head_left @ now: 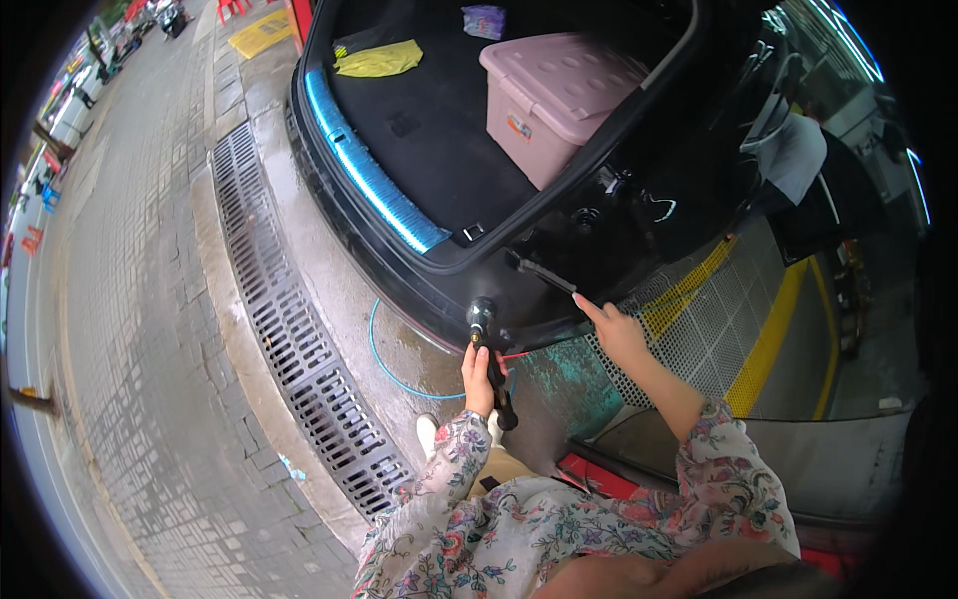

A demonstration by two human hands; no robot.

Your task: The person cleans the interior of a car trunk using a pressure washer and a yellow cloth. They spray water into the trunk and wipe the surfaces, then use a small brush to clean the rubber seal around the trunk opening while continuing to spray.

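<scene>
My left hand (479, 378) is wrapped around a black spray gun (483, 318) with a round, flared nozzle. That nozzle points at the rear corner of a black car (449, 288), close to the bumper. In my right hand (620, 333) is a slim dark tool (550, 275) with a long narrow head, perhaps a brush. Its tip lies at or just over the car's body below the corner of the open boot; contact is hard to judge. Inside the boot are a pink lidded storage box (524, 123), a yellow cloth (382, 60) and a purple packet (484, 22).
A blue hose (389, 374) loops over the wet concrete near my feet. Along the left runs a metal drain grate (284, 322) beside brick paving (150, 299). Grey and yellow plastic floor grating (703, 337) lies to the right. Part of a white-clothed person (795, 153) shows beyond the car.
</scene>
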